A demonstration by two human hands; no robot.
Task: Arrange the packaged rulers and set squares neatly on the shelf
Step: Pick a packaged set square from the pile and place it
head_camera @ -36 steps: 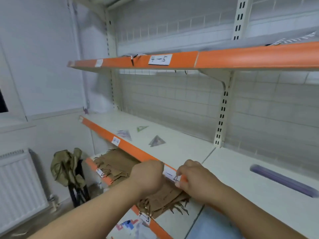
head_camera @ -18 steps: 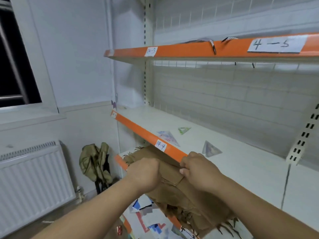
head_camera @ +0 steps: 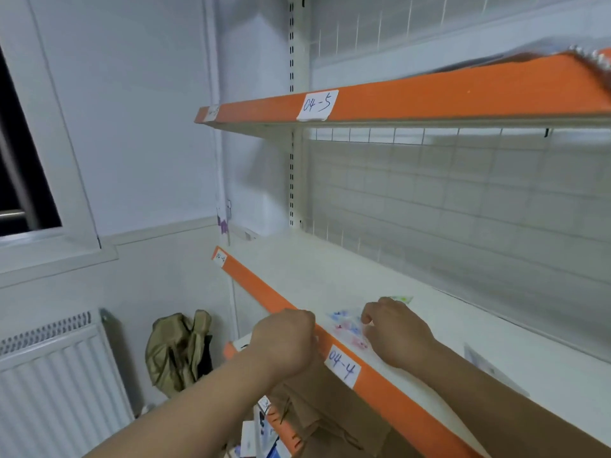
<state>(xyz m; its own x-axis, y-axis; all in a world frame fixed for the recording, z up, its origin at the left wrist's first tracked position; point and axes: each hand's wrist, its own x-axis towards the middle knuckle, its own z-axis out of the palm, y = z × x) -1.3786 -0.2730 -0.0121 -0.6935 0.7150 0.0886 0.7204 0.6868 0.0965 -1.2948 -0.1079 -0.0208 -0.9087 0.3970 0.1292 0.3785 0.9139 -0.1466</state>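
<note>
A clear packaged set square [head_camera: 347, 325] with blue and red print lies near the front edge of the white shelf [head_camera: 317, 272] labelled 04-4. My right hand [head_camera: 393, 332] rests on the shelf beside it, curled fingertips pinching the packet's right edge. Just behind that hand a green packaged set square [head_camera: 401, 298] peeks out. A third clear packet [head_camera: 479, 358] lies further right, partly hidden by my right forearm. My left hand [head_camera: 284, 342] is a closed fist against the orange front lip [head_camera: 251, 282], with nothing seen in it.
An upper shelf [head_camera: 429, 94] labelled 04-5 overhangs the work area, with a wire grid behind it. Torn brown paper [head_camera: 330, 418] covers the lower shelf under my arms. An olive bag [head_camera: 180, 348] and a white radiator [head_camera: 56, 385] stand at the lower left.
The view has swung left along the shelf. My right hand has moved from the orange lip onto the shelf to the printed set square packet. My left hand stays fisted at the lip.
</note>
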